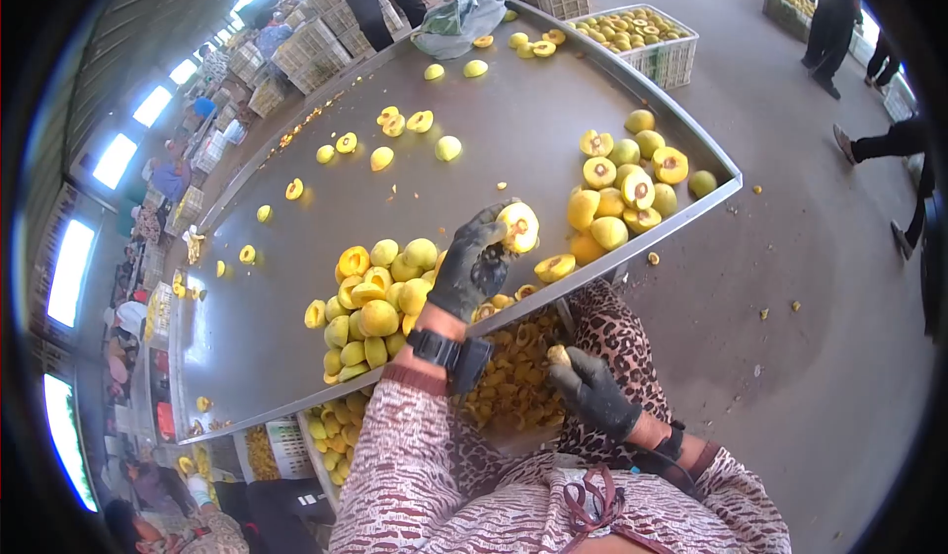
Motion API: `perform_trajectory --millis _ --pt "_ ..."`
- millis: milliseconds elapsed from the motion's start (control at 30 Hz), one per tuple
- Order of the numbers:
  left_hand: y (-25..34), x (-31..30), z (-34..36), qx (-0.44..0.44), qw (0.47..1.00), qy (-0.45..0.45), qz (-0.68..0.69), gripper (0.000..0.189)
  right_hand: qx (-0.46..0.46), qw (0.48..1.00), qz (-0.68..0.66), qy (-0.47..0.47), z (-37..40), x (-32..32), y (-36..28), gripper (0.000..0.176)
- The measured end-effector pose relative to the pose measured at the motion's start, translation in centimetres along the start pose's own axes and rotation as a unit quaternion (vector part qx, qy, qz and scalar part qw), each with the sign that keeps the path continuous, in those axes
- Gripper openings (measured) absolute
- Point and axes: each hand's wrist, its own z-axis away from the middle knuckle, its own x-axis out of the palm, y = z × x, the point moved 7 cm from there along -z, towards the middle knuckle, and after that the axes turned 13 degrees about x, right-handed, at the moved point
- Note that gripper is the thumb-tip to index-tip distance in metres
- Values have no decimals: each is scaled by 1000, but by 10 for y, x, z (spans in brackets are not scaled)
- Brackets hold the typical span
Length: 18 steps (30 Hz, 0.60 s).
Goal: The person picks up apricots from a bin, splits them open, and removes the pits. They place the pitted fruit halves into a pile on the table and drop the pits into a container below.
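My left hand (468,270), in a dark glove, holds a halved yellow peach (518,228) above the near edge of the metal table (494,139). The cut face shows, with a brownish hollow at its middle. My right hand (597,396), also gloved, is lower, by my leopard-print trouser leg. Its fingers close round a small pale piece (559,356) whose kind I cannot make out. Beside my left hand lies a heap of peaches (380,307), whole and halved. Another peach pile (617,194) rests at the table's right corner.
Peach scraps (509,376) fill a space below the table edge in front of me. A crate of peaches (647,45) stands beyond the far right side. Loose halves are scattered over the table, near a grey-green plastic bag (462,19). Other people stand or sit around.
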Motion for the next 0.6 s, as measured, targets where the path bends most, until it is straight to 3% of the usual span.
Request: perform_trajectory --millis 33,67,133,267,333,400,467,600 --pt "13 14 26 -9 999 36 10 44 12 999 -52 -5 0 2 -12 18" --pt "13 11 43 35 998 55 -7 45 -31 996 -78 -8 -7 5 -15 18" --pt "7 23 72 -4 979 125 163 49 -57 993 -97 -22 -10 14 -35 18" --pt "-1 31 95 23 978 109 179 53 -87 995 -50 18 -19 24 -46 20" --pt "-3 37 101 22 983 76 164 51 -73 992 -101 -10 -22 28 -36 21" --pt "-7 40 104 23 981 78 178 51 -112 986 -119 37 -19 24 -45 21" --pt "-9 42 104 49 979 103 167 47 -61 991 -113 27 -21 23 -40 21" --pt "-13 41 104 92 974 158 135 44 -58 989 -133 8 -18 31 -43 24"
